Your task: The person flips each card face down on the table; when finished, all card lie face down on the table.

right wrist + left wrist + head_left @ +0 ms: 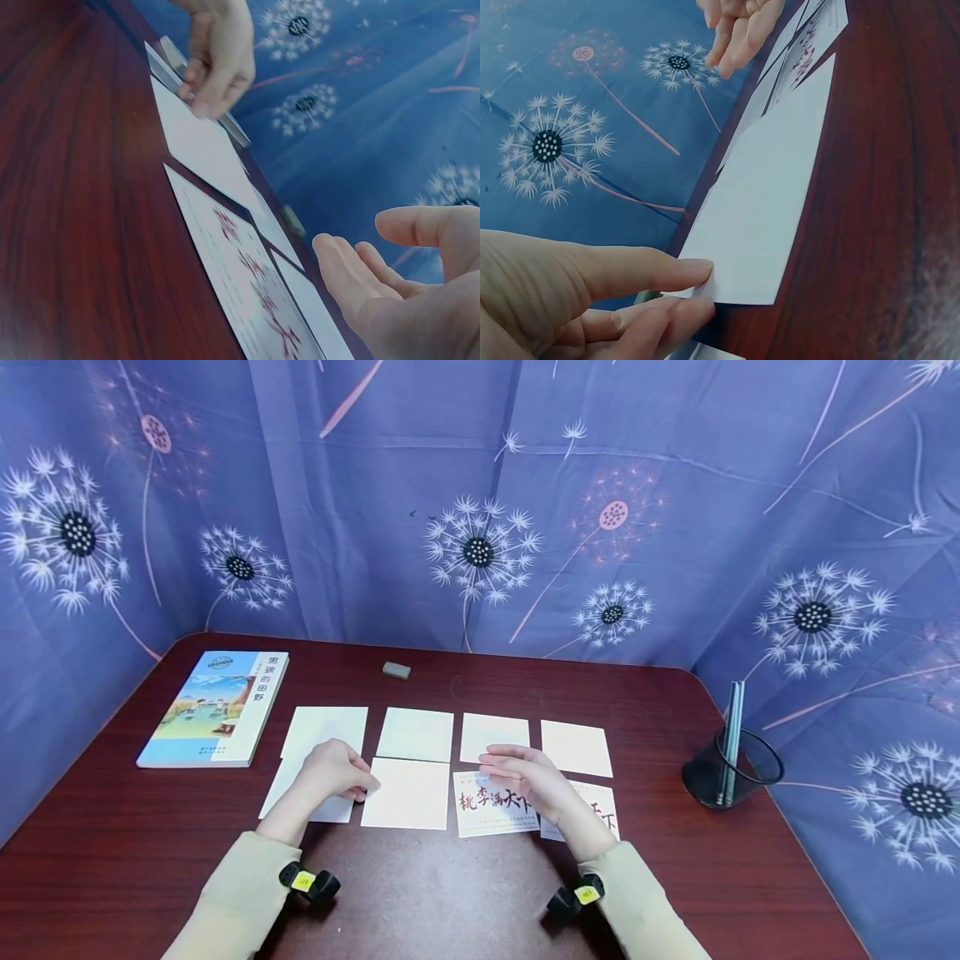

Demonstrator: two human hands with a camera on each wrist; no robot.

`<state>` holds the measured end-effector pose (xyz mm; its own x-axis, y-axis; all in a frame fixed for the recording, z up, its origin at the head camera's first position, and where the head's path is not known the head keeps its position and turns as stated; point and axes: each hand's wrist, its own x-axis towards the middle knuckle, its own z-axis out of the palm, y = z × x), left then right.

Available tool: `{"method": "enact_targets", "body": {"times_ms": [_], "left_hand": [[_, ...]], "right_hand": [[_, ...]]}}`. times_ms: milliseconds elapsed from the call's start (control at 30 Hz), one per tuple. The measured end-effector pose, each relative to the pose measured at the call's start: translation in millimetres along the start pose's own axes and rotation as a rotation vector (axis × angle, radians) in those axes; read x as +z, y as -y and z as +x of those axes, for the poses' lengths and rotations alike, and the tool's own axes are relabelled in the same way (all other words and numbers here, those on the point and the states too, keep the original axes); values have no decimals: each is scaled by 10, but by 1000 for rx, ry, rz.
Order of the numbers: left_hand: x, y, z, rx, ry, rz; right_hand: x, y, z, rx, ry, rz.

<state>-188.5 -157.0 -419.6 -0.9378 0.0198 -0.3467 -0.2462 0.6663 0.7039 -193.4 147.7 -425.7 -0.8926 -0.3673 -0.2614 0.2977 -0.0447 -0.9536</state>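
In the head view my left hand (336,774) is at the left edge of a blank white card (408,795) in the front row. Its thumb and forefinger pinch the near corner of that card (754,210) in the left wrist view. My right hand (534,779) hovers with relaxed fingers over a card printed with red Chinese characters (487,814), holding nothing. A second printed card (600,802) lies to its right, partly hidden behind the hand and forearm.
More blank white cards lie about, among them a back-row card (415,735) and a far-right one (576,748). A book (213,710) rests at left, an eraser (396,670) at the back. At right stands a black mesh pen holder (701,777) with pens.
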Motion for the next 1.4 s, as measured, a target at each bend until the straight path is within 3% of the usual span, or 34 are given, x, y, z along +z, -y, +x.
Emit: {"method": "enact_targets", "body": {"times_ms": [233, 533, 800, 1000, 1100, 1233, 1400], "left_hand": [[7, -6, 6, -10, -15, 19], [14, 17, 19, -6, -34, 16], [94, -110, -17, 103, -85, -150], [357, -277, -51, 186, 27, -358], [479, -362, -92, 177, 107, -447], [580, -441, -132, 131, 198, -492], [649, -515, -146, 118, 237, -502]], "right_hand": [[-198, -5, -52, 24, -37, -25], [-273, 14, -87, 20, -22, -41], [-381, 39, -121, 13, -22, -38], [-552, 42, -173, 10, 14, -86], [-639, 44, -214, 12, 39, -116], [-732, 47, -266, 16, 61, -135], [-789, 56, -317, 34, 60, -131]]}}
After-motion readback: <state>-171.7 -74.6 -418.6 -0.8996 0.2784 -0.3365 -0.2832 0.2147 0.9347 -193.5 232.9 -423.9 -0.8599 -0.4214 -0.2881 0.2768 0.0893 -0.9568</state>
